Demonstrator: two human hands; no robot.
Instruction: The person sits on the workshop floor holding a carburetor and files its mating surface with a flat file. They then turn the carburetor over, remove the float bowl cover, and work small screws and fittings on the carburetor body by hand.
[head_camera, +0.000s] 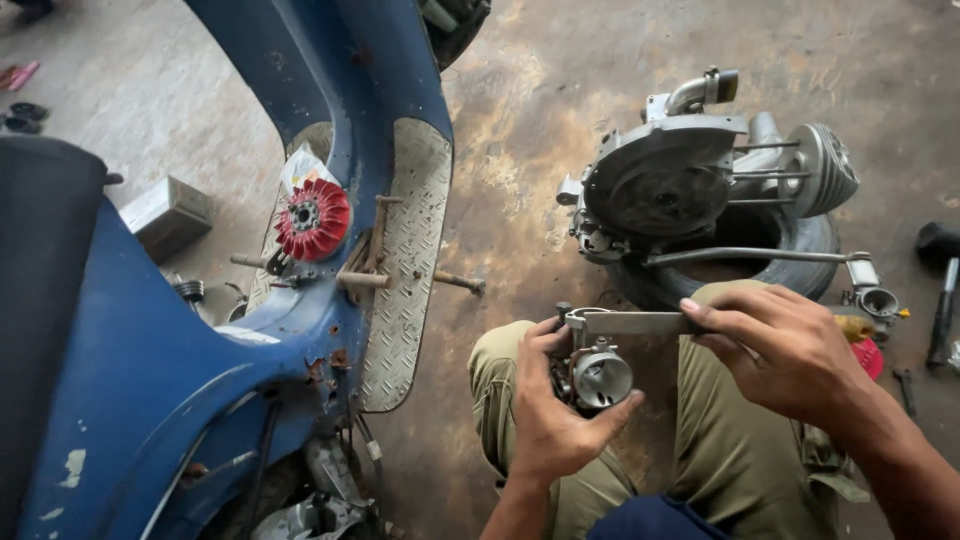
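Observation:
My left hand (550, 415) grips a small metal carburettor (597, 375) with a round silver mouth, held over my lap. My right hand (785, 345) holds the handle of a grey wrench (630, 322), whose head sits on top of the carburettor. Both hands are above my knees in olive trousers (725, 450).
A blue scooter body (180, 370) fills the left, with a checker-plate footboard (405, 250) carrying a red finned flywheel (313, 218) and rusty tools. A grey engine (670, 185) rests on a tyre (800, 255) ahead. A black mallet (940, 280) and small parts lie at the right on stained concrete.

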